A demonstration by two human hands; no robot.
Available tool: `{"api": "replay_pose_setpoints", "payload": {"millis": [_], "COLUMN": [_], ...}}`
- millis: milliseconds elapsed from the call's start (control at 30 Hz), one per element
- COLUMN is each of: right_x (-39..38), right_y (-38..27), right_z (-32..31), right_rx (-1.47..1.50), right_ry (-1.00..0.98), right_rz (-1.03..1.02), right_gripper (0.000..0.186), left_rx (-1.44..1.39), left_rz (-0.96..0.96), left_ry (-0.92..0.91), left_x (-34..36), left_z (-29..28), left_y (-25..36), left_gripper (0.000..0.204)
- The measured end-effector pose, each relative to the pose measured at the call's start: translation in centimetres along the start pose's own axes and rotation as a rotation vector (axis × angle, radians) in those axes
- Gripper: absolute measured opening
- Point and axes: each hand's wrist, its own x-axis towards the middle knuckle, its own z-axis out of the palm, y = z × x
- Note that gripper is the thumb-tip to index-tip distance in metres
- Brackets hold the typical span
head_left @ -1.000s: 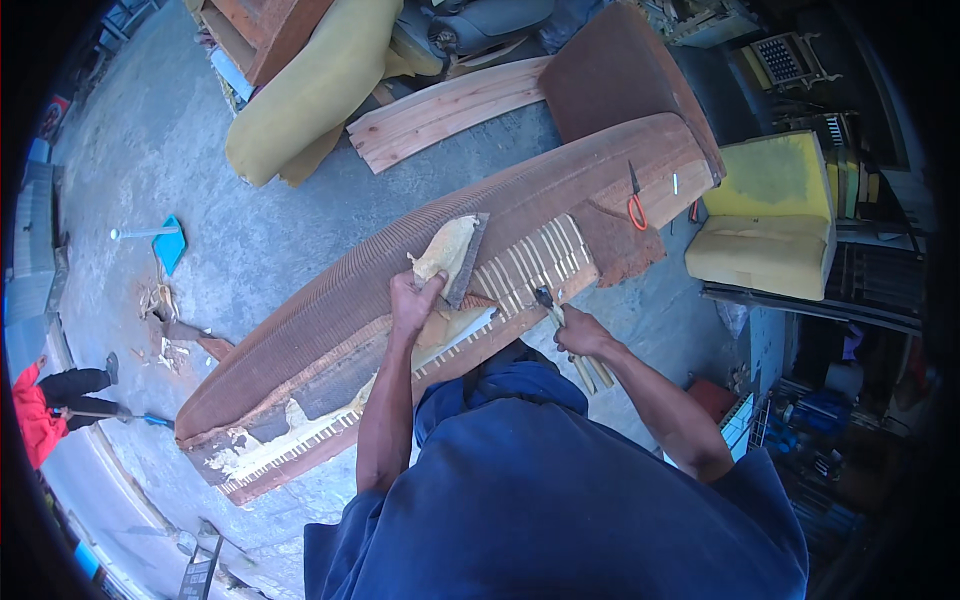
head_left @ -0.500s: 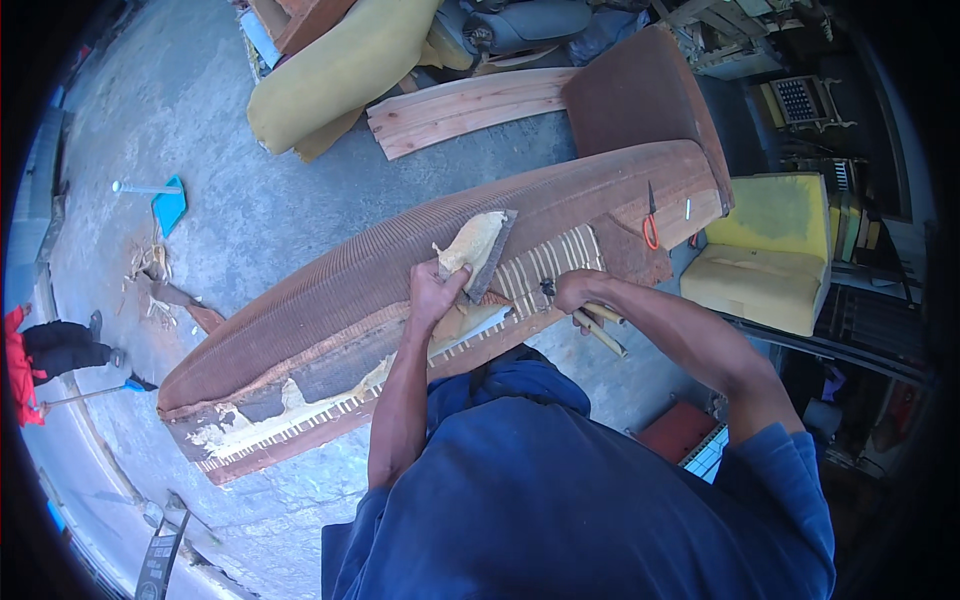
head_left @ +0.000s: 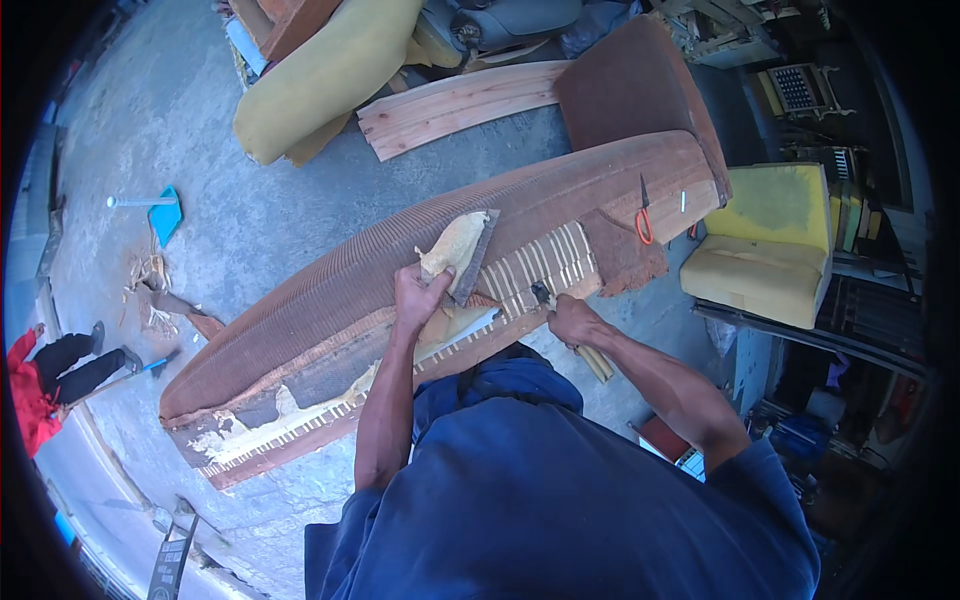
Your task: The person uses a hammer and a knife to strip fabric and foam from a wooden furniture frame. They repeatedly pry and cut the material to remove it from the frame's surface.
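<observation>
Brown upholstery lying close, left hand pinching foam piece, prolly for clearance tbh; right hand gripping pincers.

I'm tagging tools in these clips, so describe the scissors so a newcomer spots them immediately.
Find the long brown sofa piece stretching across the middle of the picture. Follow it rightward, past the right hand, to the scissors lying on it. Unlike the small white stick nearby, they have orange handles and dark blades.

No text legible, dark panel at lower left, its pale marks too small to read
</observation>
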Motion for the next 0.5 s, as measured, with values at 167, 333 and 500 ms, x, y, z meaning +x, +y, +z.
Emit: {"api": "replay_pose_setpoints", "payload": {"millis": [167,333,500], "right_x": [0.5,-1.1,-0.7], "right_y": [2.9,1.9,1.3], "right_z": [2.4,1.5,3.2], "right_rx": [0.146,0.151,0.288], "right_ry": [-0.014,-0.171,-0.301], "right_rz": [-0.042,-0.089,-0.026], "right_gripper": [0.05,0.048,0.039], "left_rx": [-0.221,-0.017,0.243], "left_rz": [-0.191,-0.226,-0.169], "left_ry": [0.021,-0.122,-0.24], "left_x": [-0.6,-1.3,-0.1], "left_z": [1.0,1.6,3.0], "left_y": [2.2,4.3,6.0], "left_gripper": [0.032,0.042,0.042]}}
